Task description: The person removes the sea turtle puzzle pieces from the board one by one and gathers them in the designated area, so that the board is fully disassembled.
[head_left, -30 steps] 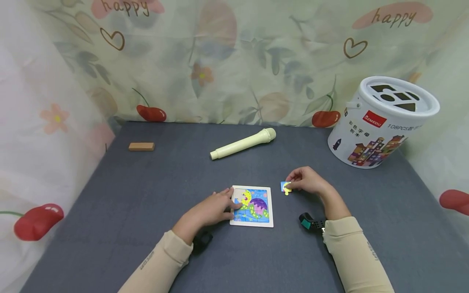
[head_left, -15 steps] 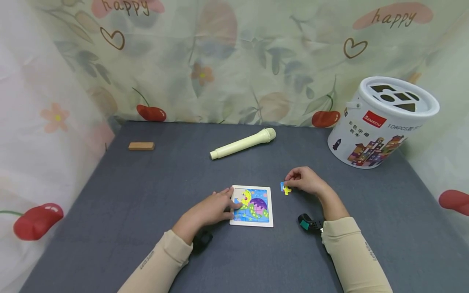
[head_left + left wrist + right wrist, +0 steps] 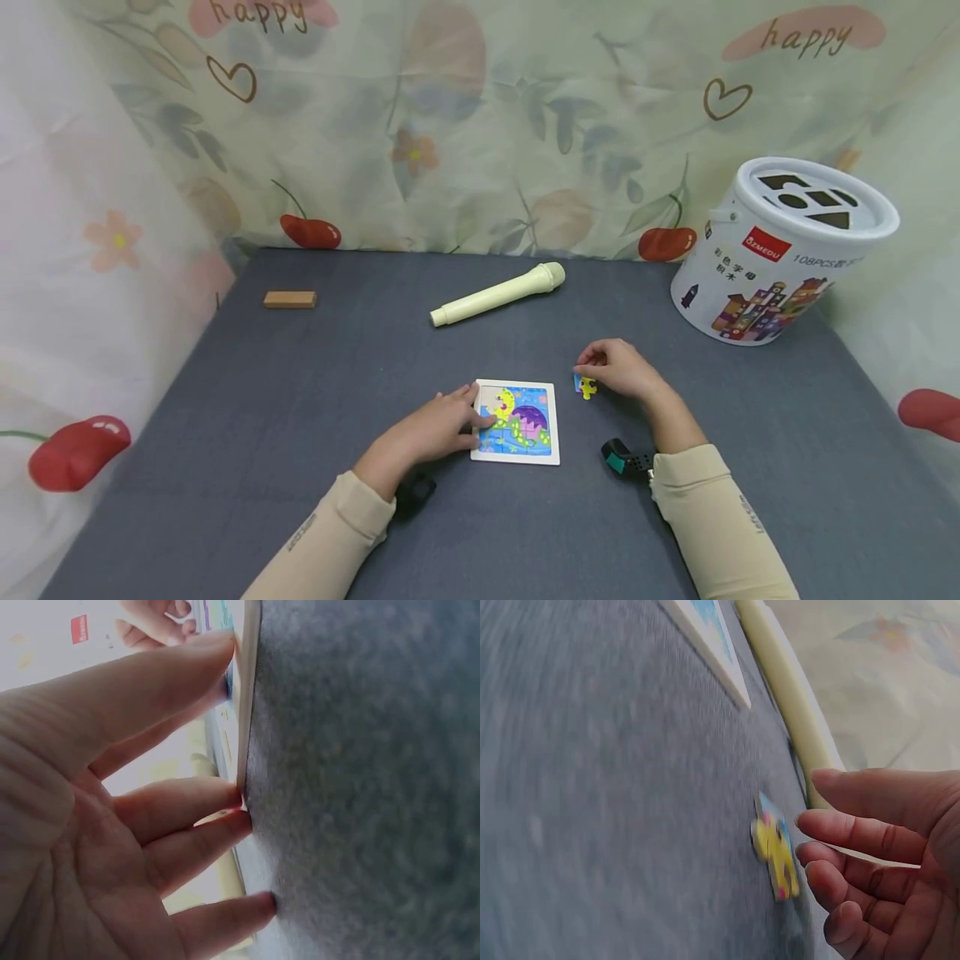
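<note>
A small square jigsaw puzzle in a white frame (image 3: 519, 458) lies on the dark table. My left hand (image 3: 431, 429) rests on its left side with fingers spread, one finger reaching onto the picture of a yellow creature and a purple eggshell. In the left wrist view, the thumb (image 3: 187, 664) touches the frame's edge. To the right of the frame lies a loose blue-and-yellow puzzle piece (image 3: 587, 387). My right hand (image 3: 626, 371) is just beside that piece. In the right wrist view, its fingertips (image 3: 804, 820) are right at the piece's edge, thumb and forefinger apart.
Behind the puzzle lies a pale yellow toy microphone (image 3: 498, 294). A wooden block (image 3: 289, 300) is at the back left. A white block bucket (image 3: 772, 258) with shaped holes in its lid stands at the back right. A patterned curtain (image 3: 360, 125) closes off the back.
My right hand has shifted slightly left along the top of the loose puzzle piece, uncovering more of it. The piece stays in about the same place. My left hand has not moved.
</note>
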The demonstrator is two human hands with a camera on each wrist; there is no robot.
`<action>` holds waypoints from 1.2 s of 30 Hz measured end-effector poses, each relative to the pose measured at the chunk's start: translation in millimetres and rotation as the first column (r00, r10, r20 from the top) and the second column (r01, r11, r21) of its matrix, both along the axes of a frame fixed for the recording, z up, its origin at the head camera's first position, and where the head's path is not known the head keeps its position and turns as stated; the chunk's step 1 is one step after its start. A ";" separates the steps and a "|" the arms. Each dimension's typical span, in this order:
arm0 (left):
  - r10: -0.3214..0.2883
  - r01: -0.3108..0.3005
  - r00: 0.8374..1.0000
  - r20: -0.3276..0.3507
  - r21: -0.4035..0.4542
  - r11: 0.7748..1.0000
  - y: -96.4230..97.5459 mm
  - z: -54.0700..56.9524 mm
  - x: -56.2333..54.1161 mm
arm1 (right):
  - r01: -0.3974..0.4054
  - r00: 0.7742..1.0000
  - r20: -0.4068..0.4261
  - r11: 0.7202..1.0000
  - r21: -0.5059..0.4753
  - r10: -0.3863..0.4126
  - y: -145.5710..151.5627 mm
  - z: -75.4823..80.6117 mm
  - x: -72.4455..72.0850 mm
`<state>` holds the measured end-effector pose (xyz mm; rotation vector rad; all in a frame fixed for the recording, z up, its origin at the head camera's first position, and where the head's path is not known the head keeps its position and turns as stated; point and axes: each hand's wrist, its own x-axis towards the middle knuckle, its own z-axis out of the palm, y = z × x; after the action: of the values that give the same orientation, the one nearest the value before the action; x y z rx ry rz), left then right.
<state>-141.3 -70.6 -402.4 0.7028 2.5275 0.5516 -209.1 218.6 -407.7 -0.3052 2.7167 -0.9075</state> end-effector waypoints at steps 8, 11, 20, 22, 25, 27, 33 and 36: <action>-0.024 0.019 0.995 -0.101 -0.049 0.999 8.3 1.9 5.0 | -0.014 1.000 0.002 1.000 -0.008 0.014 -22.6 2.8 3.2; -0.055 0.046 0.989 -0.136 -0.066 0.997 12.2 3.1 5.8 | -0.047 0.999 -0.002 0.999 -0.016 0.047 -31.2 4.0 4.0; -0.111 0.100 0.980 -0.167 -0.074 0.992 16.3 1.3 6.7 | -0.176 0.984 -0.014 0.983 -0.057 0.175 -58.3 7.1 5.5; -0.125 0.114 0.976 -0.178 -0.068 0.991 15.9 0.6 6.8 | -0.205 0.979 -0.008 0.977 -0.061 0.205 -64.5 6.7 5.7; -0.138 0.129 0.973 -0.187 -0.062 0.990 15.1 -0.6 6.6 | -0.237 0.971 0.016 0.969 -0.067 0.238 -71.7 5.7 6.7; -0.146 0.137 0.971 -0.187 -0.060 0.989 14.6 -2.0 5.9 | -0.254 0.966 0.026 0.964 -0.073 0.256 -75.4 4.4 7.1; -0.160 0.151 0.971 -0.179 -0.063 0.987 15.0 -2.7 6.3 | -0.278 0.959 0.036 0.957 -0.086 0.281 -81.0 2.2 9.5; -0.154 0.142 0.975 -0.162 -0.079 0.987 16.3 -0.3 7.6 | -0.282 0.958 0.028 0.956 -0.082 0.285 -82.2 1.8 10.6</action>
<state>-133.8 -54.2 -402.7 0.9387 2.6049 0.3681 -198.5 136.5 -405.8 -0.6668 2.5180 -0.9238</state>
